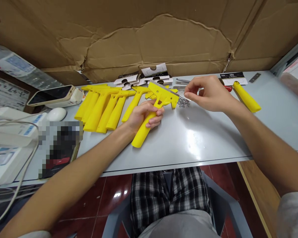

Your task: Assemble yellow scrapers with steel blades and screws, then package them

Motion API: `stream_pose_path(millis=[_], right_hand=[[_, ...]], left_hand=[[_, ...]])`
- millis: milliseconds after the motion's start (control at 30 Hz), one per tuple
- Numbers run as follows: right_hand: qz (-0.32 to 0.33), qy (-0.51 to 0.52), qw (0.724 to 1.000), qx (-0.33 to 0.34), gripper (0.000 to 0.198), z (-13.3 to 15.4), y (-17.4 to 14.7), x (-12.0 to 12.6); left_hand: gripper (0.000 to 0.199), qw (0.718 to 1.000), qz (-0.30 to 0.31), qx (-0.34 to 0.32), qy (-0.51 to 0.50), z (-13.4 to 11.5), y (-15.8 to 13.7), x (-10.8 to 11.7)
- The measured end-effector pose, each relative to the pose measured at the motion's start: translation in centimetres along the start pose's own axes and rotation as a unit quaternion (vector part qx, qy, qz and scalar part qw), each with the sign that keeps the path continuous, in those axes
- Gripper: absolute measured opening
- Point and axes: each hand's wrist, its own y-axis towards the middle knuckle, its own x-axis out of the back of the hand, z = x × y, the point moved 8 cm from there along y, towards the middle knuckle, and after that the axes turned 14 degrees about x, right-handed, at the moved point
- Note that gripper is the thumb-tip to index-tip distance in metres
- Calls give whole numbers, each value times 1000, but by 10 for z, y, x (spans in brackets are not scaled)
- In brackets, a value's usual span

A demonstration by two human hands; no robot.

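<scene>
My left hand (149, 115) is wrapped round the handle of a yellow scraper (142, 134), its head tilted up toward the right. A thin metal blade (166, 88) runs along the upper edge of that head, its right end reaching my right hand (206, 92). Thumb and forefinger of the right hand are pinched at this end; the exact contact is partly hidden. Just below the fingertips lies a small pile of metal nuts or screws (183, 101), too small to tell which. Left of my left hand, several more yellow scrapers (99, 109) lie side by side on the table (173, 142).
Black-and-white cards (154, 71) lie at the back against cardboard (151, 39). A yellow handle (247, 96), another card (234, 78) and a flat metal piece (254, 77) are at right. A phone (51, 95), white mouse (56, 114) and power strips (12, 145) crowd the left.
</scene>
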Motion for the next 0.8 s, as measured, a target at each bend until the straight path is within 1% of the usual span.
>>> stream_pose_path(millis=[100, 233, 367, 567, 700, 800], right_hand=[[-17, 91, 996, 7, 37, 9, 1, -7], [-25, 139, 990, 16, 40, 9, 2, -18], [-46, 148, 988, 22, 44, 5, 2, -22], [-37, 150, 988, 26, 45, 7, 1, -32], [-41, 156, 987, 24, 48, 7, 1, -32], [-48, 163, 985, 19, 48, 6, 1, -32]], left_hand=[[29, 1000, -2, -2, 12, -1, -1, -1], [28, 1000, 2, -7, 25, -1, -2, -3], [32, 999, 5, -15, 31, -1, -3, -4], [35, 999, 20, -17, 44, 2, -3, -5], [34, 999, 2, -23, 37, 0, -3, -3], [32, 998, 0, -22, 52, 0, -3, -4]])
